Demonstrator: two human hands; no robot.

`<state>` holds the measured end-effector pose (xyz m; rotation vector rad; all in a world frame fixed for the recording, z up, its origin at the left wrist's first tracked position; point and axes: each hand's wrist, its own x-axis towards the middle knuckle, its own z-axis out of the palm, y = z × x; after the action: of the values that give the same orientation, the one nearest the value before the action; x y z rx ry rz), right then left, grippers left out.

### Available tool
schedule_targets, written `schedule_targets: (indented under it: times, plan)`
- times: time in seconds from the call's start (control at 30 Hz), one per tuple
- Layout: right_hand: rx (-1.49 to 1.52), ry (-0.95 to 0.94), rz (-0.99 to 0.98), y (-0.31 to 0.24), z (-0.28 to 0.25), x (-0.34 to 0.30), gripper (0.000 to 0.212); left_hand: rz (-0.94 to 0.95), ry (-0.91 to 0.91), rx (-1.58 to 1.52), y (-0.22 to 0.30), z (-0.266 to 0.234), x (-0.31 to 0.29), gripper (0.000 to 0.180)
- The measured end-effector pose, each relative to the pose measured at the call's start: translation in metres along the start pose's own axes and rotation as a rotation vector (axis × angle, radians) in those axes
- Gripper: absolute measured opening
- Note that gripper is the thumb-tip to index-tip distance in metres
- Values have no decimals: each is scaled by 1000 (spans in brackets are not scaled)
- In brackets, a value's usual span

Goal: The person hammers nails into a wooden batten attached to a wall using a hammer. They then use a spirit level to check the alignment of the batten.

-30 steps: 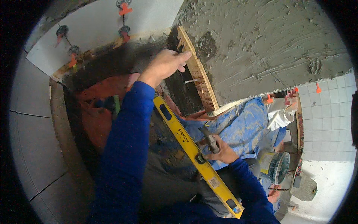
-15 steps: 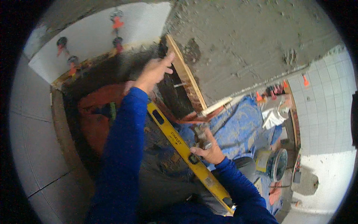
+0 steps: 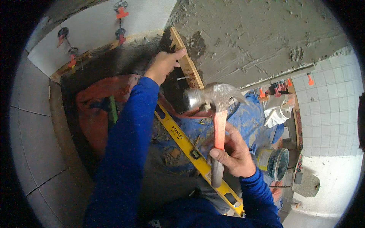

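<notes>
My right hand (image 3: 239, 157) is closed round the handle of a claw hammer (image 3: 220, 127), which stands upright with its metal head at the top and its striking face to the left. Further off, my left hand (image 3: 163, 65) grips the top edge of a narrow wooden board (image 3: 193, 73), fingers partly hidden. This board stands on edge against the wet grey mortar (image 3: 258, 38). A nail (image 3: 183, 78) juts from its near side. Below the hands a yellow spirit level (image 3: 178, 133) lies slantwise; the hammer's handle end overlaps it in view.
White tile with orange levelling clips (image 3: 122, 13) lines the far left. A dusty blue sheet (image 3: 243, 121) and a red cloth (image 3: 95, 100) cover the ground. At the right sit a bucket (image 3: 280, 164) and a crumpled white bag (image 3: 275, 110). Grey tiles (image 3: 34, 144) run along the left.
My right hand has lifted the hammer into view and moved right, off the level. My left hand has come onto the board's edge and closed on it.
</notes>
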<state>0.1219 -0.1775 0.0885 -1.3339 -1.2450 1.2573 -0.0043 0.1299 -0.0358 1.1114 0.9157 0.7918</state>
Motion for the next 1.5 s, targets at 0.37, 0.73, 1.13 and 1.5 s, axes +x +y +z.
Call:
schedule_targets:
  times: [0.37, 0.73, 1.13, 1.5]
  plan:
    - [-756, 303, -223, -13, 53, 59, 75, -114, 98, 26, -3, 1, 14, 42]
    - [-830, 180, -15, -14, 40, 59, 73, -58, 126, 4, 0, 3, 7, 56]
    - [-693, 437, -118, -18, 16, -10, 68, -106, -21, 55, -2, 9, 4, 64]
    - [-700, 400, -62, -4, -1, -30, 69, -135, -28, -75, -3, -4, -9, 47]
